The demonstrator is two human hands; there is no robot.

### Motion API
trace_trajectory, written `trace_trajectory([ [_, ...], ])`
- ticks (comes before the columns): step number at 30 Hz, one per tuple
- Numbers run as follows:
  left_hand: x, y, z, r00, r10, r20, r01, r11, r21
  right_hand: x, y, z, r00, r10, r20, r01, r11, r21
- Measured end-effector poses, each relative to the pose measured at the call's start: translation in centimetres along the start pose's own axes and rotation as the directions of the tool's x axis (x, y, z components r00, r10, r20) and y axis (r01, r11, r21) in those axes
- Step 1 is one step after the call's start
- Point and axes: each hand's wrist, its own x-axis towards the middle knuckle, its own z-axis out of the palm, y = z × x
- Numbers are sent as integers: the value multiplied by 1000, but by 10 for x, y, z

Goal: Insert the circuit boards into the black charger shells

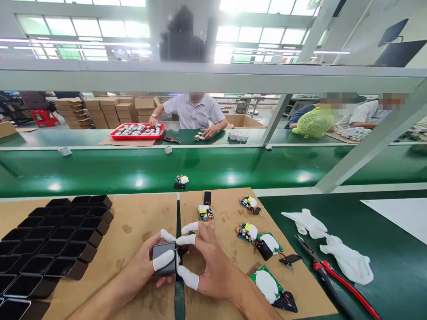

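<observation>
My left hand (155, 255), with white finger cots on its fingertips, is closed around a dark grey box-shaped plastic case (160, 253). At the case's right end, my right hand (208, 262), also in white finger cots, pinches a small black part (183, 250) that its fingers mostly hide. Whether that part sits inside the case I cannot tell. Right of my hands lie several circuit boards with white filler, such as one board (247, 232) wired to a black cover and another green board (267, 284). A further board (205, 212) lies just beyond my fingers.
Rows of black open cases (50, 244) stand on cardboard (133, 222) at left. Red-handled pliers (328, 271) and white gloves (347, 258) lie at right. Beyond the green conveyor belt (100, 166), a person (195, 111) handles parts beside a red tray (136, 137). A slanted metal post (360, 151) rises at right.
</observation>
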Motion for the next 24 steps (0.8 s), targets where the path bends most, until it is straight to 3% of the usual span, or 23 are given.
trace_trajectory([
  [3,-1,-4,-1,999,-28,-27,29,999,46,2,-1,1,1000,-19,-15,18,1000,-11],
  [8,0,0,-5,999,-47,27,43,987,153,2,-5,3,1000,-10,-23,11,1000,24],
  [11,0,19,-17,986,136,-94,-98,938,332,1,-2,1,999,-6,-33,7,1000,25],
  [13,-1,37,-30,938,282,-203,-151,857,493,0,1,-1,997,-2,-71,0,1000,-18],
  [19,-15,76,-58,886,363,-288,-33,669,743,-1,6,1,995,-23,-96,15,996,-92],
  [24,-21,73,-55,871,383,-308,-34,672,740,0,6,5,993,-65,-99,55,993,-103],
])
